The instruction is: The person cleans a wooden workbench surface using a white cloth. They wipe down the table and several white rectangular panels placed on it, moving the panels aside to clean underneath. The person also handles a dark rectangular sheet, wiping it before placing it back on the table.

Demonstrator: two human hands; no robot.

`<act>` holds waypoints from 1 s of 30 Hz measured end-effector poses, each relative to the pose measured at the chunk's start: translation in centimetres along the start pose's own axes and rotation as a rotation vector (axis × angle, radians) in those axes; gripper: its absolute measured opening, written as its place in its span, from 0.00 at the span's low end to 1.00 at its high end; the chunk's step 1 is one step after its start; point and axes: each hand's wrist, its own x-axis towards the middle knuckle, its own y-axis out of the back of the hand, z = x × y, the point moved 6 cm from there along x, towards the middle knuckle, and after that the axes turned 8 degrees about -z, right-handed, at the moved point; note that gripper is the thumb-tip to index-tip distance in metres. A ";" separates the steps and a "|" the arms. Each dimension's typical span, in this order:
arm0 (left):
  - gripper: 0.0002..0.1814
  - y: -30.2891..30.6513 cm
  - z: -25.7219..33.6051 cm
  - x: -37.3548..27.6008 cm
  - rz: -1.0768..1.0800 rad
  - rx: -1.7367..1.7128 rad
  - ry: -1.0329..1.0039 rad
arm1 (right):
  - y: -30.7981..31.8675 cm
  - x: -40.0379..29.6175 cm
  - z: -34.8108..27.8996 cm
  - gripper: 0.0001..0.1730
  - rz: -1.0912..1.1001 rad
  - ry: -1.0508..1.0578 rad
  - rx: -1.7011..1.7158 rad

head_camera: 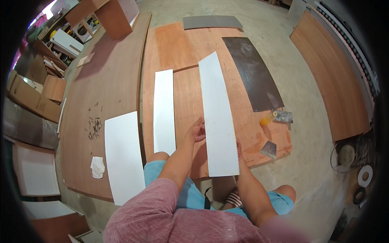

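A long white board [217, 118] is held up in front of me, tilted above the low plywood worktable [188, 97]. My left hand [199, 130] grips its left edge, and my right hand [239, 148] grips its right edge, with most of those fingers hidden behind it. To the left, a narrower white board [164, 109] lies on the plywood. Further left, a wider white board [124, 155] rests on the neighbouring wooden panel [112, 82].
On the right lie a dark sheet [255, 73], a bottle with orange-yellow contents [266, 120], a grey can [283, 116] and a putty-knife-like plate [269, 149]. Screws [95, 127] and a crumpled white cloth or paper [97, 167] are scattered left. A wood panel [331, 79] leans far right.
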 end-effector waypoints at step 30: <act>0.43 -2.4 -2.8 -2.9 0.605 2.147 0.015 | 15.8 -15.2 -16.6 0.27 1.824 0.056 -1.846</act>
